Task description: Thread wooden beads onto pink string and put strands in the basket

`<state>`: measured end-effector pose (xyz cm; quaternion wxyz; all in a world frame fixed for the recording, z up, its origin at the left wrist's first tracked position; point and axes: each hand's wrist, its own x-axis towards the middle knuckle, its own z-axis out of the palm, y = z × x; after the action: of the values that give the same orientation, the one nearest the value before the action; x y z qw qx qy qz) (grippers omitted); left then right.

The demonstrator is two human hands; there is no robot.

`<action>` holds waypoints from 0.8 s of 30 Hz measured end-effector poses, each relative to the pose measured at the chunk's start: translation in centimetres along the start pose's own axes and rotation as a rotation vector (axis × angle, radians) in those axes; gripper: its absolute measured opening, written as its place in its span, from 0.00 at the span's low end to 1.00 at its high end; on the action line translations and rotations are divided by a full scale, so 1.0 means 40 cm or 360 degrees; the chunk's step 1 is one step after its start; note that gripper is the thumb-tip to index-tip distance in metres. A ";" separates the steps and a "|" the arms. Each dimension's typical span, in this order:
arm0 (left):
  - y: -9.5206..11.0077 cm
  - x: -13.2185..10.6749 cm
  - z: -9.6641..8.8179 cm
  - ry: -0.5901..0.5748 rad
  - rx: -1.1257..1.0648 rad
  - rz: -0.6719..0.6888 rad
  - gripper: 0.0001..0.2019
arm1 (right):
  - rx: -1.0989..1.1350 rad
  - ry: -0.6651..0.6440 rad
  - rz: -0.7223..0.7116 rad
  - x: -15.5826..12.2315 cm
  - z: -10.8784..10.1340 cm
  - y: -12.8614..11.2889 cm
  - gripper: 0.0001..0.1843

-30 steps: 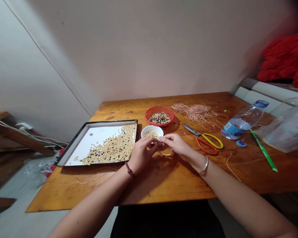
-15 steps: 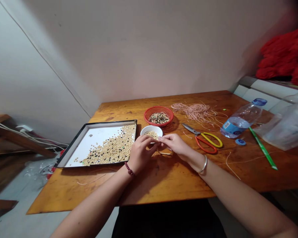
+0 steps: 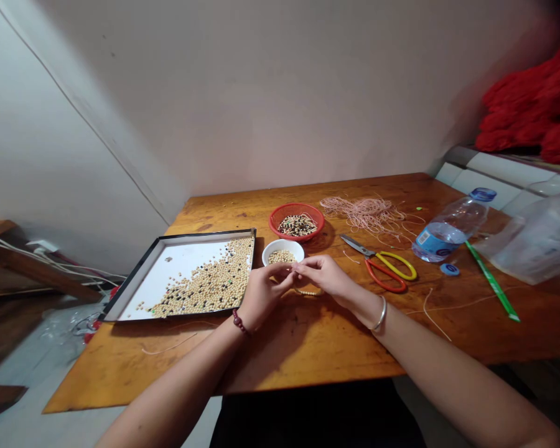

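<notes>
My left hand (image 3: 264,291) and my right hand (image 3: 330,277) meet fingertip to fingertip just in front of a white bowl (image 3: 298,247) of pale beads (image 3: 280,256). Both are closed in a pinch. A short string of pale beads (image 3: 308,293) hangs below the fingers of my right hand, which grips it near its end. What sits between my left fingertips is too small to make out. Left of the hands lies a shallow black-edged tray (image 3: 161,252) with many cream beads and some dark and green ones.
Behind the bowl stands a red basket (image 3: 274,219) of mixed beads. Tangled pink cord (image 3: 368,213), scissors (image 3: 385,264), a water bottle (image 3: 441,236), its blue cap (image 3: 450,269), a green strip (image 3: 492,280) and a plastic bag (image 3: 536,230) lie to the right.
The fingers of my left hand have moved up from near the bowl's rim to press closer against my right fingertips. The view has shifted slightly; the other things stay put.
</notes>
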<state>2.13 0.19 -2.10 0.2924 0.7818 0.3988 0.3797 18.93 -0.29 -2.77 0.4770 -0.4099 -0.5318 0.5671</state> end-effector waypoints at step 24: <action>0.006 0.013 0.006 0.0107 -0.0583 -0.0375 0.13 | 0.0266 0.0153 0.0144 -0.003 0.006 -0.021 0.18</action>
<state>2.62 0.48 -1.86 0.4586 0.6505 0.4213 0.4348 18.81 -0.48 -1.91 0.5084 -0.4190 -0.4400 0.6102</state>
